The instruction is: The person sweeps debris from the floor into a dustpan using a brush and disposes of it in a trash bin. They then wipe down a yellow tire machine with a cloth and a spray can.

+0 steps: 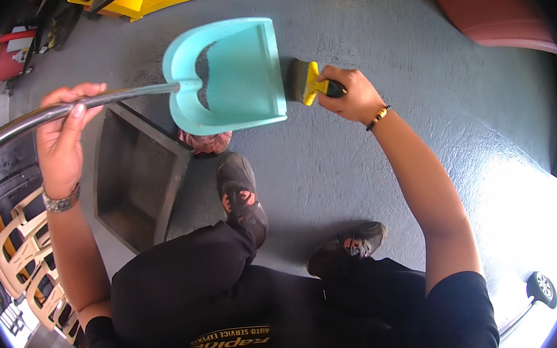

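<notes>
Near eleven to twelve o'clock in the head view, a light blue dustpan [240, 78] sits with its flat, open edge facing three o'clock. I cannot tell if it rests on the gray floor [331, 169] or is held just above it. At ten o'clock, the left hand [63, 136] is closed around the pan's long, shiny pole [129, 93]. At one o'clock, the right hand [354, 96] is wrapped around the black handle of a yellow brush [310, 82]. Its dark end is just beside the pan's edge; I cannot tell if they touch. Some dark stuff seems to show at the back of the pan, but it may be a gap.

This looks like the sweeping step, with the pan kept low to catch bits. The next move seems to call for holding the pan still and flat, then pushing the brush toward nine o'clock, over its edge. At nine o'clock, a dark, open box [135, 186] is near the left shoe [240, 190].
</notes>
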`<state>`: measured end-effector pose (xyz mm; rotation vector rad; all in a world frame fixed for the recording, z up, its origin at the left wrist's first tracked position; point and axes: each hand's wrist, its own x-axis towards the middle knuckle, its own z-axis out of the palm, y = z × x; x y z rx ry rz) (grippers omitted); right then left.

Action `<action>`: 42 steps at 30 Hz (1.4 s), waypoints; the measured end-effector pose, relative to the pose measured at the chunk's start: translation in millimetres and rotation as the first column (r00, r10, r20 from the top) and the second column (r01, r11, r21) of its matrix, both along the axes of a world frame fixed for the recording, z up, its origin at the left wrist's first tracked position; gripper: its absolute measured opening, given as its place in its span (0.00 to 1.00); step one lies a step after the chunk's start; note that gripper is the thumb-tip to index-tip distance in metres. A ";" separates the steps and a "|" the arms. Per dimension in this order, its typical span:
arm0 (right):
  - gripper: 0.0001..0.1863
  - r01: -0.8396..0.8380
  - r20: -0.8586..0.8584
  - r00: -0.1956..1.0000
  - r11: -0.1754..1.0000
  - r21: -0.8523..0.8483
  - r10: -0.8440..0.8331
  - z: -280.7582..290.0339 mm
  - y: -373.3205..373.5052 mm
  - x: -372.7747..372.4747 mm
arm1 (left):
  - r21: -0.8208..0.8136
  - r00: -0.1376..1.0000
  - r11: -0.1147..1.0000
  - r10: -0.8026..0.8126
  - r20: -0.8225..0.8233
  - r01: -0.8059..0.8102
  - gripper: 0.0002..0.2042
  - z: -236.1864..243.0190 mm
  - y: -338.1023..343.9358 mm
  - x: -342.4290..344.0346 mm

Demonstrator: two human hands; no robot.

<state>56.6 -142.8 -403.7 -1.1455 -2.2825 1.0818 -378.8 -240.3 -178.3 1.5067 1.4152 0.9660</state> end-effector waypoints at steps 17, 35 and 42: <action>0.21 0.315 0.631 0.739 0.949 -0.012 -0.237 94.9 1.5 93.6 | -0.029 0.988 0.997 -0.078 -0.135 0.074 0.08 -8.7 31.6 28.3; 0.18 0.031 0.455 0.890 0.999 -0.028 -0.015 44.9 -0.2 -112.4 | -0.063 0.978 0.993 -0.107 -0.179 0.097 0.09 -14.0 45.7 23.7; 0.21 0.083 0.107 0.991 0.996 0.026 -0.086 69.4 -27.2 -105.2 | -0.069 0.977 0.993 -0.108 -0.182 0.097 0.09 -19.3 47.4 13.7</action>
